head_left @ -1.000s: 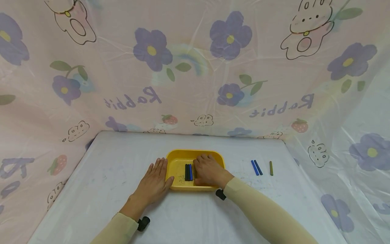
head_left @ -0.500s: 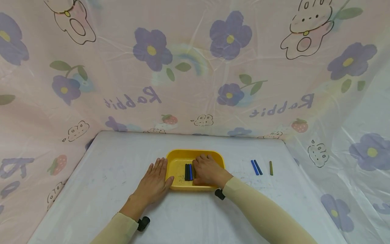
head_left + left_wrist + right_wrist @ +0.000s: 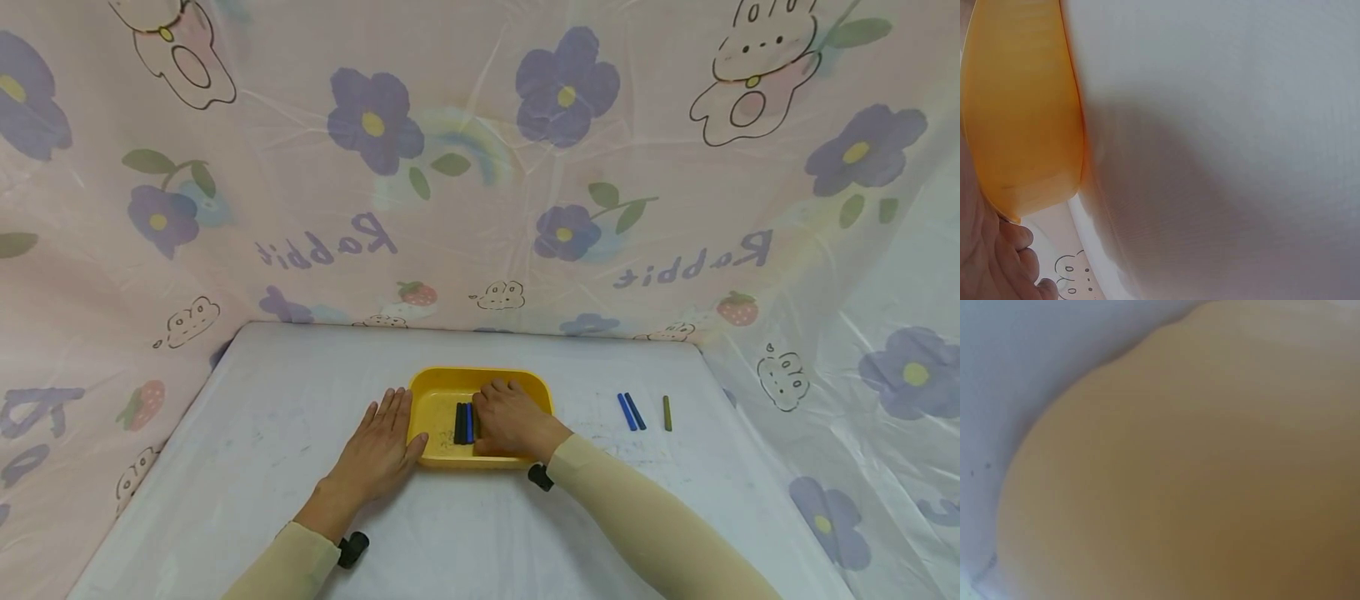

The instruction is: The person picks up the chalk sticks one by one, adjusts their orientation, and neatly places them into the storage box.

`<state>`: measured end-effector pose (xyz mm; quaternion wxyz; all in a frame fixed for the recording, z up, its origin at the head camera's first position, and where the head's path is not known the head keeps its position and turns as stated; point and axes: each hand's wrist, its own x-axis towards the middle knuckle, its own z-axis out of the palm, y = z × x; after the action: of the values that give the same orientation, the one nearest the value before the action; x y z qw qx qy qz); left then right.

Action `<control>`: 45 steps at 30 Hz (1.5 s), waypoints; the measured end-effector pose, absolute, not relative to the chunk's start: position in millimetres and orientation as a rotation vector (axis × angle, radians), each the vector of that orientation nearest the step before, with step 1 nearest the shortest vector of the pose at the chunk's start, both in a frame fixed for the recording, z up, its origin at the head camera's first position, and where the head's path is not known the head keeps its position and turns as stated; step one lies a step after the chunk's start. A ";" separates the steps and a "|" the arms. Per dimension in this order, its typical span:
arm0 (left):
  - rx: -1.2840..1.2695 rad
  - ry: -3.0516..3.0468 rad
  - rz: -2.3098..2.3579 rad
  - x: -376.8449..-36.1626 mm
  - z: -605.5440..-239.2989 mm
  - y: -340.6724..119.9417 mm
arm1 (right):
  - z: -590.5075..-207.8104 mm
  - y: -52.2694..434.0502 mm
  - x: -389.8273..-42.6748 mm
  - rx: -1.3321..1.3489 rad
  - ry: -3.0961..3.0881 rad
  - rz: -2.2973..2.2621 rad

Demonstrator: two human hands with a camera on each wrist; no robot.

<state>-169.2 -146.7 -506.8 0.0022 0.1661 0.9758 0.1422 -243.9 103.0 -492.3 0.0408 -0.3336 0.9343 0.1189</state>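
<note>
A yellow tray [image 3: 442, 385] lies in the middle of the white table [image 3: 255, 433]. In it lie short black and blue sticks [image 3: 463, 422], side by side. My right hand [image 3: 512, 418] rests palm down inside the tray, its fingers against the sticks, and hides the tray's right half. My left hand [image 3: 381, 448] lies flat on the table with its fingers straight, touching the tray's left rim. The left wrist view shows the tray's outer wall [image 3: 1022, 112] and my fingers [image 3: 997, 262] beside it. The right wrist view is a yellow blur of the tray [image 3: 1197, 481].
Two blue sticks [image 3: 631, 412] and an olive stick [image 3: 667, 413] lie on the table to the right of the tray. A pink flowered sheet [image 3: 480, 167] closes in the table at the back and on both sides.
My right hand has crept slightly left in the tray, and the sticks have shifted a little left with it. The left hand has stayed put.
</note>
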 end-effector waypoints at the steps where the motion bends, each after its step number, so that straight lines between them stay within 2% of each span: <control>1: 0.520 3.061 0.446 -169.3 -506.8 -146.8 | -492.3 103.0 -244.0 -1.023 2.861 0.370; 30: 0.513 3.036 0.458 -168.4 -504.7 -146.3 | -485.8 111.0 -240.6 -1.032 2.835 0.326; 45: 0.507 3.049 0.438 -168.5 -506.1 -145.4 | -448.5 168.5 -237.6 -1.071 3.125 0.170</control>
<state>-168.5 -145.4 -506.1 0.0098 0.1625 0.9766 0.1403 -237.6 168.5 -448.5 -0.0833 -0.3227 0.9414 0.0512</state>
